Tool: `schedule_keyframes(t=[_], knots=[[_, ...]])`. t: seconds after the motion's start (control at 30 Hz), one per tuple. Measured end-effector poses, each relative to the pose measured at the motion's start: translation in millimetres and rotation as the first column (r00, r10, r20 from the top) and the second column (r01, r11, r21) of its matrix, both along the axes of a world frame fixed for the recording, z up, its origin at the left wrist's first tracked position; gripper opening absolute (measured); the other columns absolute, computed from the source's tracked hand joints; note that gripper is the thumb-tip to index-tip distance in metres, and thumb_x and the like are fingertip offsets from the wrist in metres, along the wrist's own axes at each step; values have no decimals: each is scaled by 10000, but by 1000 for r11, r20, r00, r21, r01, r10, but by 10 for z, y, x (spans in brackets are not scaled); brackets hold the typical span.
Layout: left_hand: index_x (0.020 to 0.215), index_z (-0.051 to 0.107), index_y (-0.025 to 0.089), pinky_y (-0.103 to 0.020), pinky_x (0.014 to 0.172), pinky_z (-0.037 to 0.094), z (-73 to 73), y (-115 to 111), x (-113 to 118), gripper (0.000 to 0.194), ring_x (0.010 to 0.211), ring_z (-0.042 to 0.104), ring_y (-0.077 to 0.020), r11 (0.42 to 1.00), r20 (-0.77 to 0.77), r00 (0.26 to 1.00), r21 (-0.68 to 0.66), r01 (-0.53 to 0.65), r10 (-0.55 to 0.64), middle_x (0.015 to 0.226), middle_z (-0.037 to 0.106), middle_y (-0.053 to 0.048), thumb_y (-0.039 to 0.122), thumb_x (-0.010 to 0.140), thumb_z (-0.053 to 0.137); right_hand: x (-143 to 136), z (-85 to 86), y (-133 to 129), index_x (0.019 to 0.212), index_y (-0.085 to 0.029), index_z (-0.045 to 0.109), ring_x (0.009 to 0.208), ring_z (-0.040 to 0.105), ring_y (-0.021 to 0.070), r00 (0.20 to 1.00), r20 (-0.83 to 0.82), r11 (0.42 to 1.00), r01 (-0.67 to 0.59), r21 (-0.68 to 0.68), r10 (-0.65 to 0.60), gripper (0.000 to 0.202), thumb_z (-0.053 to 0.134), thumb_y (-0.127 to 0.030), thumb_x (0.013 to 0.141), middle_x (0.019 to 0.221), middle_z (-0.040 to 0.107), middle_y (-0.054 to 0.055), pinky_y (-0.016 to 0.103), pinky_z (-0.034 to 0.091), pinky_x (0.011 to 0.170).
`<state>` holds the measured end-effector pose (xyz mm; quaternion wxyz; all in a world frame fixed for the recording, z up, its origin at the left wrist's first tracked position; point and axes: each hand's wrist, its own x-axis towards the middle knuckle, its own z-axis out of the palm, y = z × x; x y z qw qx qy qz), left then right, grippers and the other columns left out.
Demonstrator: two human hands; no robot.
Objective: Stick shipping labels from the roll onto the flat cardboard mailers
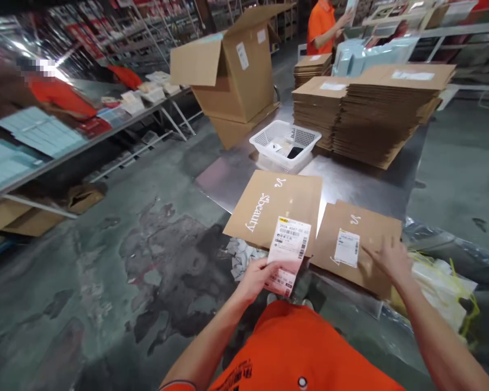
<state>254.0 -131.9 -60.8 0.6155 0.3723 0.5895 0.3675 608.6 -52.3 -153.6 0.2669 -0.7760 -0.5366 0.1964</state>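
Observation:
Between the thumb and fingers of my left hand [256, 278] is a strip of printed shipping labels [290, 239], held over the near edge of a flat brown cardboard mailer [295, 190] with white lettering. A second brown mailer [369, 260] lies to its right on the metal table, with a white shipping label [347, 247] on its face. My right hand [391, 258] rests over the right part of that second mailer, fingers spread and holding nothing. Its fingertips point toward the label.
A white plastic basket [285, 142] with small items stands behind the mailers on the metal table [361, 182]. Tall stacks of flat cardboard [391, 114] are at the back right. A large open carton [244, 70] stands back left. Co-workers in orange shirts [321, 27] are farther off.

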Motion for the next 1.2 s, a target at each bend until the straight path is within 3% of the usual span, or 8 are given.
schedule_keyframes(t=[0.07,0.13,0.27,0.47,0.77,0.97,1.1,1.2], knots=[[856,750,122,-307,610,511,0,-53,11,521,644,649,-206,1000,-16,1000,-2,18,-18,723,716,-65,585,617,753,-453,428,146,1305,-165,513,1241,476,366,942,-159,944,-262,199,295,731,590,-608,729,1351,500,209,492,456,917],[831,752,119,-318,625,511,37,-90,-8,509,664,655,-222,1000,-45,999,14,18,-17,716,714,-71,587,632,741,-972,879,253,1277,-226,528,1102,579,268,673,-374,769,-579,272,639,613,579,-557,764,1260,584,121,373,513,820],[1038,723,154,-324,801,500,265,-105,-152,534,937,651,-257,981,50,999,194,-24,14,1014,722,-99,459,607,804,-1797,1332,191,804,-196,621,700,589,159,443,-410,558,-800,222,798,278,559,-466,817,757,649,12,257,465,589],[678,644,151,-216,527,395,443,206,-340,302,550,516,-107,912,8,950,277,-301,311,601,595,14,411,597,776,-2234,1219,18,746,-207,616,649,553,151,460,-271,522,-819,240,846,342,474,-488,880,681,621,9,253,416,577],[584,613,136,-213,467,322,-331,205,-800,394,483,451,-92,971,-109,965,72,-230,237,510,540,24,505,592,752,-2337,1030,1067,890,-196,620,889,574,244,716,82,667,-680,305,693,298,502,-469,871,916,659,85,385,441,811],[617,665,122,-252,494,402,-461,-202,-1232,389,509,547,-150,950,-92,945,18,-312,312,556,628,-30,497,585,762,-2409,1025,1501,1171,-114,590,1055,537,339,662,502,699,-700,147,557,427,470,-435,916,1150,601,220,494,413,892],[680,679,118,-258,592,456,-273,252,-1403,398,634,601,-171,802,-87,812,252,-542,577,661,681,-50,499,595,757,-2821,885,1102,1272,-71,540,1297,396,358,591,528,625,-769,137,610,477,432,-404,946,1348,510,230,517,303,1068],[649,667,119,-250,566,457,-148,574,-1401,369,610,596,-159,813,-115,820,265,-519,561,638,672,-38,467,576,766,-3016,750,636,1369,-89,477,1393,287,377,391,530,409,-908,89,752,637,477,-526,906,1468,408,218,552,209,1134]])
